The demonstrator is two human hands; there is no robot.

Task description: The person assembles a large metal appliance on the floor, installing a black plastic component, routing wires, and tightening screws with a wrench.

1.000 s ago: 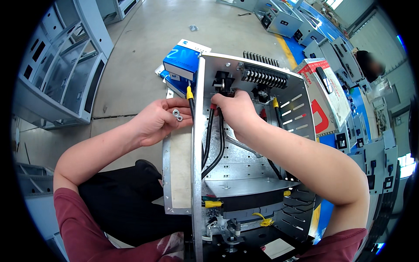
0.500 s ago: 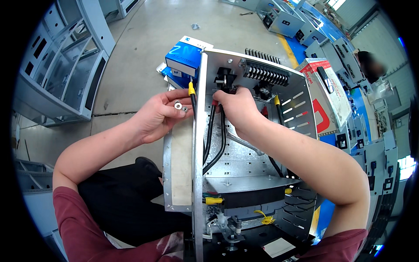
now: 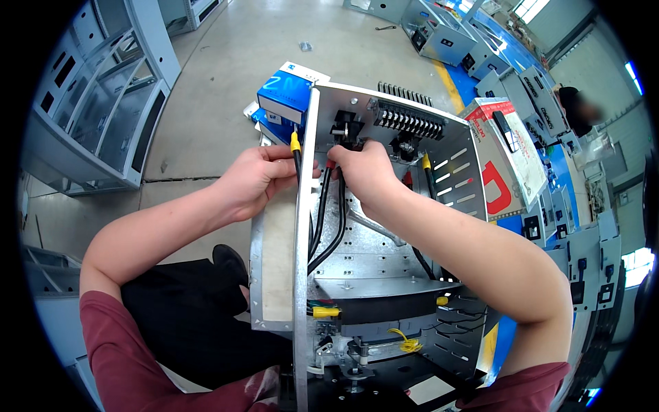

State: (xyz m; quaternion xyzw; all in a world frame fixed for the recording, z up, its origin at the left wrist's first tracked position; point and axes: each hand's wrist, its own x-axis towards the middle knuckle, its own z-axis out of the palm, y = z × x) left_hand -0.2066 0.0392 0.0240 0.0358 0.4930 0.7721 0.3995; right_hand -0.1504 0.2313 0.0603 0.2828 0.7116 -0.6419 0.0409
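My right hand [image 3: 367, 172] is inside the open metal cabinet [image 3: 302, 275], with its thumb and fingers closed at the red-sleeved end of a black cable [image 3: 323, 202]. They press up against a black terminal post [image 3: 347, 129] on the far wall; the fingertips are partly hidden. My left hand [image 3: 257, 180] is at the cabinet's left edge, its fingers pressed together and the tips hidden past the edge, so what they hold does not show. Over that edge stands a black cable with a yellow sleeve [image 3: 295, 142], right against the left fingers. A second black cable [image 3: 341, 220] curves below my right hand.
A black terminal strip [image 3: 410, 120] sits on the cabinet's far wall. Blue-and-white boxes [image 3: 285, 93] stand outside its left corner. A red-and-white carton [image 3: 501, 158] lies to the right. Grey enclosures [image 3: 103, 89] stand at left; a person [image 3: 576, 110] is far right.
My left hand has turned and closed, hiding the small metal nut and washer seen in its fingers before. My right hand stays at the red-sleeved cable; the whole view has shifted slightly.
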